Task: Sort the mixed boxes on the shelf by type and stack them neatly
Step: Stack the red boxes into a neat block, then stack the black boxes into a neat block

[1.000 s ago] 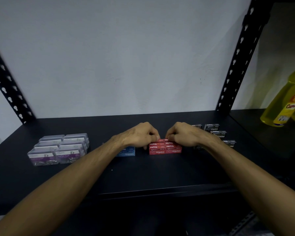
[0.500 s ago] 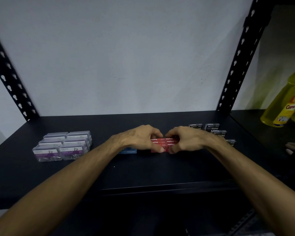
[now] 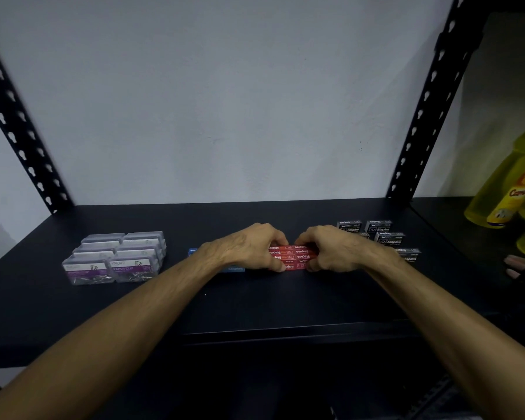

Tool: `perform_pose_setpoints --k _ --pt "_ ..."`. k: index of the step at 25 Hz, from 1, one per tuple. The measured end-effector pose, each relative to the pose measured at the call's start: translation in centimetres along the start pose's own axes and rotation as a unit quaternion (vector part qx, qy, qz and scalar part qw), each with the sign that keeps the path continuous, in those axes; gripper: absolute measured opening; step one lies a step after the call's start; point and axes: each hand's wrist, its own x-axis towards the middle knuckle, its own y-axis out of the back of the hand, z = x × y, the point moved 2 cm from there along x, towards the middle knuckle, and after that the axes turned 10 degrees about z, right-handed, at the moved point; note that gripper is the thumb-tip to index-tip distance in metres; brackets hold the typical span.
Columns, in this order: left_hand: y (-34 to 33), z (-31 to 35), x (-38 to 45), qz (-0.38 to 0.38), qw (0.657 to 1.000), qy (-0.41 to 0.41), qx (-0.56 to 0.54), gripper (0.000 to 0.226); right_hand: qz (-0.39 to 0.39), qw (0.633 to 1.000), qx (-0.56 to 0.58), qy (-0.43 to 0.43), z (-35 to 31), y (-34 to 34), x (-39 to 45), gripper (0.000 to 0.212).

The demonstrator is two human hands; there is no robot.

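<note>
Both hands, left hand and right hand, clamp the red staple boxes.
Clear paper-clip boxes hold metal clips.

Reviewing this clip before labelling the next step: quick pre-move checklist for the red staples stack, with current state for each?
1. Both hands on the stack: ok. Left hand and right hand grip the red staples boxes from either side.
2. Red boxes squared up: cannot tell; the fingers hide the stack's ends.
3. Blue staples boxes grouped: cannot tell, mostly hidden behind the left hand.
4. Black staples boxes stacked neatly: not ok, spread loosely at the right.
5. Paper clip boxes grouped: ok, a tidy block at the left.
6. Free shelf space in front of the stack: ok.
</note>
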Motion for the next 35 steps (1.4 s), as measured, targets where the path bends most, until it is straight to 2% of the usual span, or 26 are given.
perform_pose_setpoints --k 4,8,10,12,14,17,20,25,30,35 --pt "0.2 0.0 0.0 -0.001 1.000 0.003 -0.001 0.057 0.000 1.000 -0.001 -0.001 -0.1 -0.1 0.1 0.048" --pt "1.0 0.2 -0.2 0.020 1.000 -0.002 0.014 0.075 0.028 0.999 0.012 -0.016 0.2 1.0 -0.5 0.073" --pt "2.0 0.5 -0.2 0.045 0.999 -0.004 0.019 0.076 0.060 0.998 0.018 -0.022 0.8 2.6 -1.0 0.077" --pt "2.9 1.1 0.2 0.094 0.995 -0.009 -0.012 0.066 0.098 0.994 0.041 -0.032 1.7 4.3 -1.9 0.066" --pt "3.3 2.2 1.0 0.151 0.987 -0.015 -0.059 0.047 0.148 0.986 0.058 -0.042 2.6 5.8 -2.8 0.047" --pt "2.3 4.9 2.4 0.180 0.979 -0.034 -0.091 0.027 0.190 0.980 0.015 -0.062 4.8 7.3 -4.4 0.025" --pt "0.1 8.0 4.0 0.155 0.982 -0.062 -0.085 0.022 0.168 0.979 -0.050 -0.103 7.7 7.6 -6.3 0.022" --pt "-3.5 11.2 5.9 0.117 0.989 -0.089 -0.007 0.028 0.112 0.977 -0.086 -0.158 11.4 6.3 -9.0 0.029" --pt "-5.8 11.7 7.1 0.105 0.991 -0.068 0.039 0.023 0.099 0.981 -0.087 -0.145 12.5 5.4 -9.4 0.028" --pt "-6.4 11.7 7.4 0.114 0.992 -0.049 0.036 0.012 0.093 0.984 -0.091 -0.124 11.9 4.5 -9.3 0.021"
